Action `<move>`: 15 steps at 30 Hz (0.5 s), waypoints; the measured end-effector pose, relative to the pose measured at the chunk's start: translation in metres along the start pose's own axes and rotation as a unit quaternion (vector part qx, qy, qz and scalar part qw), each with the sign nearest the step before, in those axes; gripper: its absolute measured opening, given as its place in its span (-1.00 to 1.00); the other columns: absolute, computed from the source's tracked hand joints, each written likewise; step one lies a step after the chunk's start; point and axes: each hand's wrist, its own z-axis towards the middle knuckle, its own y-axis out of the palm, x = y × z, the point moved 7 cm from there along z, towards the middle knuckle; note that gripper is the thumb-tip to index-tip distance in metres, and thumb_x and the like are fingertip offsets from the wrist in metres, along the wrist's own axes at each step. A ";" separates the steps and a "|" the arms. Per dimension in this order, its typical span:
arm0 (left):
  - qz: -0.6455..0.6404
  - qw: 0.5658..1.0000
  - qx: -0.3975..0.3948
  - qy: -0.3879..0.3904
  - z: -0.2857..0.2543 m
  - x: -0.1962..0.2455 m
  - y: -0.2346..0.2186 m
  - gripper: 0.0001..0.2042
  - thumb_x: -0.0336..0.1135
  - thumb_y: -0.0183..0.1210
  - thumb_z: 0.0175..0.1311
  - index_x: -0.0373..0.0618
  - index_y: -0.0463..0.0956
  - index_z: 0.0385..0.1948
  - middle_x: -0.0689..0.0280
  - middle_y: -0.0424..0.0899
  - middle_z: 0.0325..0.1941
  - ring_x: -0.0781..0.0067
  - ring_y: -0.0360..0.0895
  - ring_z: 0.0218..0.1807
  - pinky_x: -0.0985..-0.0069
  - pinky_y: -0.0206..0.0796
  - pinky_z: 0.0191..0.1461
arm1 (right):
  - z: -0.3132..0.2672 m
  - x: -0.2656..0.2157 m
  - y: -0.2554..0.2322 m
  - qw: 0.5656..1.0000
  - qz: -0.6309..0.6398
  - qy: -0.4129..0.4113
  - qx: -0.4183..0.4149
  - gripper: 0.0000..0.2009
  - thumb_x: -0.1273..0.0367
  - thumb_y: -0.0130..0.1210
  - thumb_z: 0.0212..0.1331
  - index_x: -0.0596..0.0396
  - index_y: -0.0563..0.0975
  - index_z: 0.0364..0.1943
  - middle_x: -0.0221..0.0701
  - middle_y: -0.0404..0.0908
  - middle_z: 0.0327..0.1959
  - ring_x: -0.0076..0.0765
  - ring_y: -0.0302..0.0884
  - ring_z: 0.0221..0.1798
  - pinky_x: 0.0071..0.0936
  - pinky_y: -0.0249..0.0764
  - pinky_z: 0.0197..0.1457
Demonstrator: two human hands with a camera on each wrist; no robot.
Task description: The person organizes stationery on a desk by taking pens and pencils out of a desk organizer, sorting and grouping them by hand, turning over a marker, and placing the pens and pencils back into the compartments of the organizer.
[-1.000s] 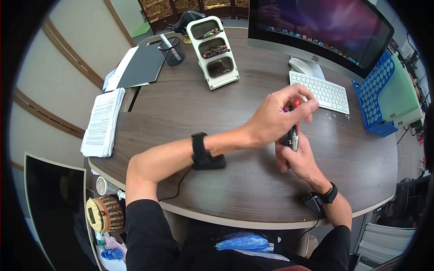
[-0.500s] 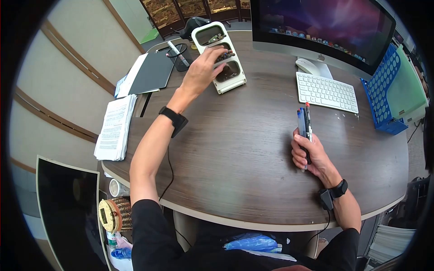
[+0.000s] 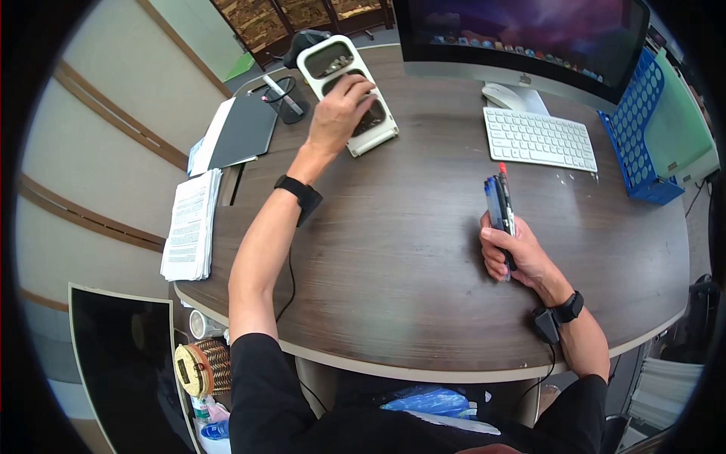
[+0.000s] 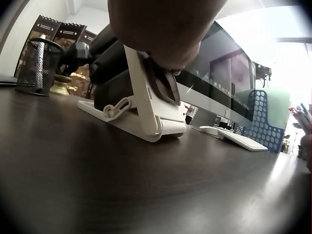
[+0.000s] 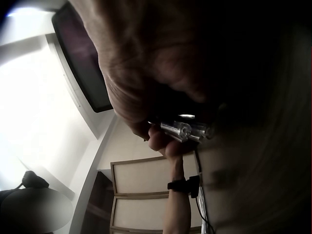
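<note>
A white three-tier pen organizer [image 3: 376, 141] with dark compartments stands at the back left of the desk. My left hand [image 3: 333, 125] is at its middle compartment, fingers bent over the opening and thumb near the lower edge. The hand covers most of that compartment, and I cannot tell whether the fingers pinch anything. In the left wrist view the hand [image 4: 161, 29] overlaps the organizer's front [image 4: 144, 92]. My right hand [image 3: 522, 253] grips a bundle of pens [image 3: 499, 204], blue and red ends pointing up and away from me. Clear pen ends [image 5: 183, 129] stick out below that fist.
A mesh pen cup [image 3: 287, 106] with a marker stands left of the organizer, beside a dark folder [image 3: 246, 132] and a paper stack [image 3: 190, 227]. A keyboard [image 3: 541, 140], mouse [image 3: 501, 96], monitor [image 3: 522, 41] and blue file rack [image 3: 639, 144] occupy the back right.
My left hand has left the pens in my right hand and moved to the organizer at the back left. The right hand still grips the pens. The head view has shifted slightly.
</note>
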 end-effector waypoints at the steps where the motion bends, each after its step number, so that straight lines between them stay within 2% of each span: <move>1: 0.000 1.000 0.007 0.005 -0.001 0.000 -0.001 -0.76 -0.38 0.43 0.35 -0.11 0.72 0.00 0.26 0.76 0.13 0.09 0.78 0.08 0.23 0.68 0.14 | -0.001 0.001 -0.001 1.000 0.004 0.005 0.008 -0.78 0.29 0.23 0.54 0.08 0.45 -0.17 -0.56 0.38 -0.62 -0.59 0.39 -0.68 -0.49 0.42 -0.61; 3: -0.004 1.000 0.008 0.011 -0.003 -0.002 -0.001 -0.76 -0.39 0.42 0.35 -0.11 0.72 0.02 0.25 0.77 0.15 0.10 0.78 0.10 0.25 0.68 0.15 | 0.000 0.001 0.001 0.998 -0.062 0.011 -0.013 -0.79 0.30 0.24 0.53 0.13 0.47 -0.12 -0.53 0.44 -0.59 -0.57 0.43 -0.66 -0.49 0.45 -0.60; 4: 0.015 0.999 0.025 0.030 -0.003 -0.002 -0.001 -0.77 -0.39 0.42 0.33 -0.07 0.75 0.00 0.30 0.79 0.13 0.12 0.78 0.08 0.28 0.70 0.13 | -0.002 -0.001 0.002 0.992 -0.121 0.020 0.007 -0.80 0.34 0.25 0.50 0.14 0.50 -0.06 -0.50 0.51 -0.54 -0.58 0.50 -0.61 -0.49 0.46 -0.55; 5: 0.031 0.998 0.035 0.037 -0.002 -0.001 -0.003 -0.77 -0.35 0.43 0.33 -0.03 0.76 -0.01 0.35 0.81 0.09 0.18 0.79 0.06 0.33 0.71 0.08 | -0.005 -0.002 0.008 0.992 -0.122 0.025 0.013 -0.80 0.34 0.25 0.50 0.14 0.50 -0.06 -0.50 0.51 -0.54 -0.58 0.50 -0.61 -0.49 0.46 -0.55; 7: 0.059 0.997 0.038 0.031 -0.004 -0.001 -0.006 -0.79 -0.30 0.43 0.34 0.00 0.77 -0.03 0.41 0.83 0.03 0.24 0.82 -0.02 0.38 0.72 0.00 | -0.006 -0.014 0.011 0.931 -0.354 -0.002 0.087 -0.75 0.29 0.28 0.45 0.15 0.52 -0.01 -0.43 0.53 -0.56 -0.45 0.55 -0.59 -0.31 0.48 -0.46; 8: 0.073 0.996 0.043 0.029 -0.006 -0.002 -0.008 -0.78 -0.25 0.43 0.35 0.04 0.76 -0.01 0.44 0.85 -0.01 0.27 0.83 -0.09 0.40 0.72 -0.06 | -0.004 -0.021 0.014 0.873 -0.465 -0.098 0.107 -0.69 0.26 0.29 0.39 0.15 0.51 0.01 -0.30 0.59 -0.53 -0.13 0.59 -0.57 -0.08 0.46 -0.36; 9: 0.068 0.996 0.043 0.028 -0.006 -0.003 -0.008 -0.78 -0.25 0.43 0.35 0.04 0.76 -0.01 0.44 0.85 -0.01 0.27 0.83 -0.09 0.40 0.72 -0.06 | -0.005 -0.019 0.011 0.873 -0.466 -0.094 0.111 -0.69 0.26 0.29 0.39 0.15 0.51 0.01 -0.30 0.59 -0.53 -0.13 0.59 -0.57 -0.08 0.46 -0.36; 11: 0.080 0.997 0.023 0.004 -0.004 -0.006 -0.005 -0.74 -0.23 0.43 0.39 0.06 0.75 0.06 0.40 0.85 0.05 0.24 0.84 -0.06 0.39 0.72 -0.04 | -0.004 -0.020 0.019 0.810 -0.576 -0.049 0.102 -0.66 0.24 0.30 0.32 0.18 0.50 -0.02 -0.12 0.65 -0.45 0.20 0.61 -0.45 0.08 0.44 -0.24; 12: 0.085 0.996 0.023 0.005 -0.002 -0.006 -0.003 -0.74 -0.20 0.41 0.41 0.05 0.72 0.07 0.41 0.82 0.09 0.21 0.83 -0.08 0.35 0.72 -0.06 | -0.003 -0.022 0.028 0.791 -0.605 -0.003 0.091 -0.69 0.30 0.31 0.27 0.18 0.49 -0.06 -0.03 0.68 -0.27 0.22 0.64 -0.21 0.04 0.47 -0.13; 13: 0.080 0.996 0.024 0.004 -0.001 -0.006 -0.002 -0.74 -0.20 0.41 0.41 0.05 0.72 0.07 0.41 0.82 0.09 0.21 0.83 -0.08 0.35 0.72 -0.06 | 0.000 -0.014 0.025 0.790 -0.606 0.001 0.094 -0.69 0.30 0.31 0.27 0.18 0.49 -0.06 -0.03 0.68 -0.27 0.22 0.64 -0.21 0.04 0.47 -0.13; 15: 0.099 0.995 0.001 0.012 0.000 -0.010 0.005 -0.75 -0.18 0.38 0.44 0.02 0.69 0.05 0.42 0.78 0.13 0.17 0.82 -0.10 0.30 0.71 -0.08 | 0.003 -0.013 0.044 0.743 -0.636 -0.204 0.043 -0.69 0.34 0.34 0.24 0.19 0.49 -0.08 -0.05 0.61 -0.19 0.12 0.60 -0.05 -0.01 0.48 -0.03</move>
